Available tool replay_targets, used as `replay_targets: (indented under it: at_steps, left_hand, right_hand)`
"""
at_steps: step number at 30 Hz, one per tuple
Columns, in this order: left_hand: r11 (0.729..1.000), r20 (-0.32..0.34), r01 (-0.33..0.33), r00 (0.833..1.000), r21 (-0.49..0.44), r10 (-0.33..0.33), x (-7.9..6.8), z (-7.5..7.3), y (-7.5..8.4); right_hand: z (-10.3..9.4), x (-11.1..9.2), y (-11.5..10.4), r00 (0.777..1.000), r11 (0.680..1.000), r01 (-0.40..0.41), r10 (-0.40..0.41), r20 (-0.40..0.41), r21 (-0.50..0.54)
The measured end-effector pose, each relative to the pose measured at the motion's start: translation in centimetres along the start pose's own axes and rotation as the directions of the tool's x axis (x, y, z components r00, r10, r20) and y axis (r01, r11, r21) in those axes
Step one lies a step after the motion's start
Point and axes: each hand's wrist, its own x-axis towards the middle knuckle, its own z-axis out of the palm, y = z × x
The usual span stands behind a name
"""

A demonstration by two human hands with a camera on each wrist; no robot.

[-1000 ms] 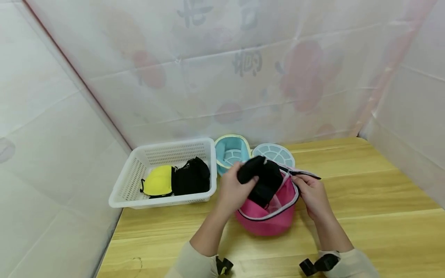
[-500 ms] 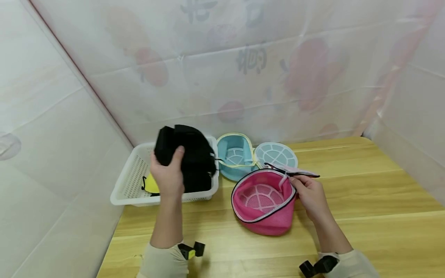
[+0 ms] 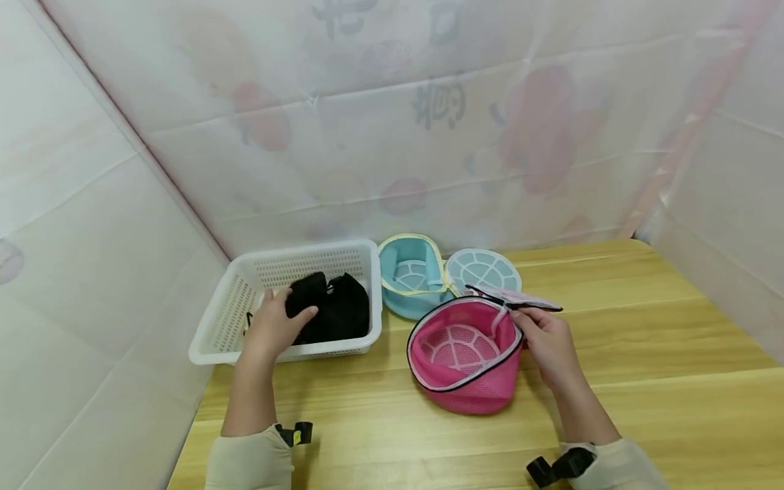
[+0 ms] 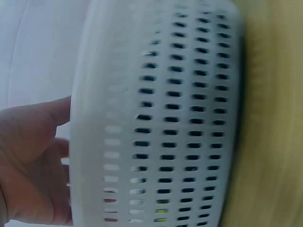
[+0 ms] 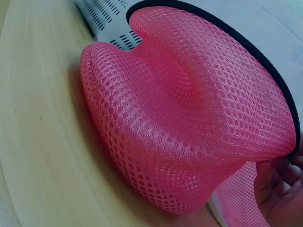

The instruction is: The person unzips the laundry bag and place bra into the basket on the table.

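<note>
My left hand (image 3: 272, 323) is inside the white plastic basket (image 3: 211, 340), gripping a folded black bra (image 3: 309, 289) between thumb and fingers. More black fabric (image 3: 352, 306) lies just to its right; where one black piece ends and the other begins is hard to tell. In the left wrist view, the basket's perforated wall (image 4: 170, 118) hides the fingertips. My right hand (image 3: 548, 340) pinches the zippered rim of a pink mesh laundry bag (image 3: 478, 398) beside its opened lid (image 3: 529, 301). The bag stands upright with its ribbed bottom showing and nothing inside.
Behind the pink bag stands a light blue mesh laundry bag (image 3: 410, 303) with yellow trim, its round lid (image 3: 484, 269) folded open to the right. Everything sits on a wooden table (image 3: 643, 381) enclosed by pale printed sheets (image 3: 367, 156).
My left hand lifted the black bra out of the pink bag, carried it left and lowered it into the basket over the yellow bra. The right hand keeps holding the bag's rim.
</note>
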Motion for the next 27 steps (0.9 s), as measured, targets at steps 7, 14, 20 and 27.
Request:
replay_targets:
  at_steps: [7,14,20,27]
  left_hand:
    - [0.996,0.144,-0.055,0.989,0.07,0.045,0.3,2.5,-0.3]
    - [0.995,0.069,-0.084,0.994,0.055,0.08,-0.6,2.5,-0.3]
    - [0.987,-0.068,-0.159,0.985,0.018,0.159,-1.7,2.6,0.2]
    - [0.984,-0.125,-0.176,0.977,-0.036,0.171,-3.0,3.1,0.4]
  right_hand:
    - [0.0,-0.3,-0.5,1.0,1.0,-0.008,0.008,-0.011,0.0]
    - [-1.1,0.1,-1.5,0.997,0.959,-0.004,0.025,-0.069,0.284]
    - [-4.1,2.0,-2.5,0.963,0.779,0.062,0.118,-0.244,0.624]
    - [-7.8,6.1,-2.5,0.969,0.312,0.223,0.031,-0.245,0.923]
